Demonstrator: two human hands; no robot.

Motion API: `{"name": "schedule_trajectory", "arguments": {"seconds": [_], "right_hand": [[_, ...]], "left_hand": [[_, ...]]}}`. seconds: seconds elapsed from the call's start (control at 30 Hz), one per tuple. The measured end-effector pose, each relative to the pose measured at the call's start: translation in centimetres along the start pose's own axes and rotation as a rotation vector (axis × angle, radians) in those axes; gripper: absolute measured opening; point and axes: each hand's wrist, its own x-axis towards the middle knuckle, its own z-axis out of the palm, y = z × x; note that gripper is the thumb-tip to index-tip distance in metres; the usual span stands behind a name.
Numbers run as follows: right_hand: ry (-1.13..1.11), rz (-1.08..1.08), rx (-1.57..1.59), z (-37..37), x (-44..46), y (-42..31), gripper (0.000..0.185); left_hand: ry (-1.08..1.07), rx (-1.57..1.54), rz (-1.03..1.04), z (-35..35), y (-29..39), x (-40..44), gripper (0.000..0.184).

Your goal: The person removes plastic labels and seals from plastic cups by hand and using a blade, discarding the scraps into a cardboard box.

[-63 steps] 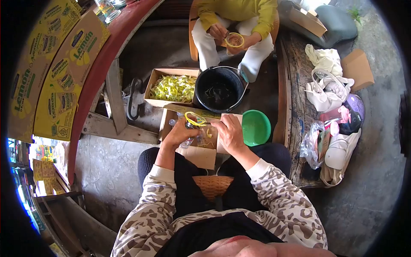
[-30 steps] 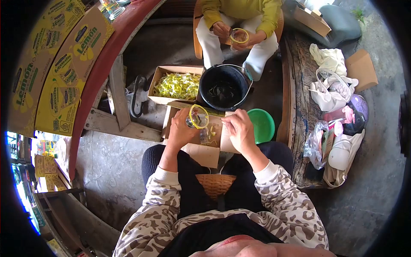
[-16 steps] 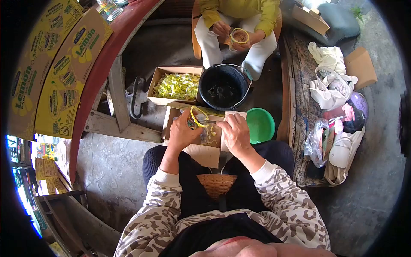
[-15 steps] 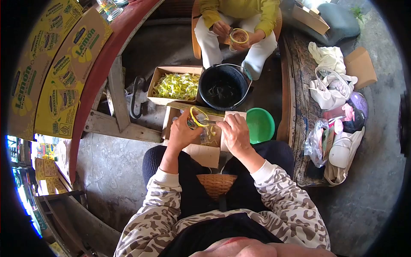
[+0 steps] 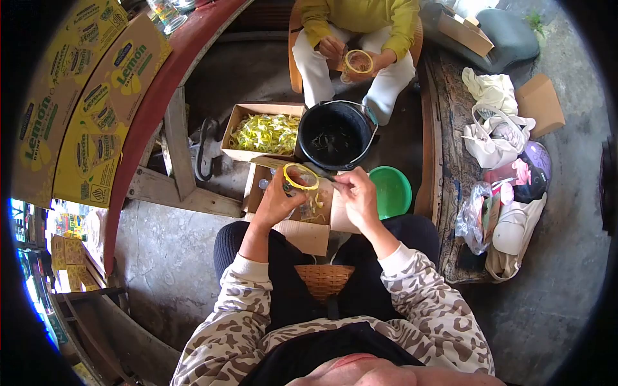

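Observation:
My left hand [image 5: 274, 204] is wrapped round a clear plastic cup [image 5: 301, 177] with a yellow rim, its opening tilted up toward me. In my right hand [image 5: 358, 196] is a thin, dark-bladed knife [image 5: 326, 175], pinched between thumb and fingers. The blade lies along the far right side of the cup's rim; whether it touches is hard to tell. Below both hands stands an open cardboard box [image 5: 302, 237] with a few pale scraps and clear plastic pieces inside.
Ahead are a box of yellow-green strips [image 5: 265, 133], a black bucket [image 5: 335, 136] and a green basin [image 5: 391, 192]. A person opposite holds another yellow-rimmed cup [image 5: 358, 62]. Bags [image 5: 494, 128] lie on the right bench; lemon drink cartons [image 5: 96, 122] stand left.
The cup has turned so its opening faces up more. My right hand has shifted slightly right and up, and the knife has moved to the rim's far side.

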Motion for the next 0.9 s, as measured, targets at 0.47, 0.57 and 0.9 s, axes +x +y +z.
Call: {"name": "schedule_trajectory", "arguments": {"seconds": [0.47,0.57,0.9], "right_hand": [[0.001,-0.012,0.085,-0.6,0.1,-0.8,0.013],[0.026,-0.075,0.036,-0.6,0.2,-0.8,0.015],[-0.049,-0.024,0.025,-0.7,0.1,-1.1,0.013]], "left_hand": [[0.067,-0.385,0.113,1.6,0.8,0.0,0.067],[0.15,0.162,0.14,1.0,1.1,0.1,0.065],[0.146,0.228,0.296,2.4,0.5,0.1,0.034]]}}
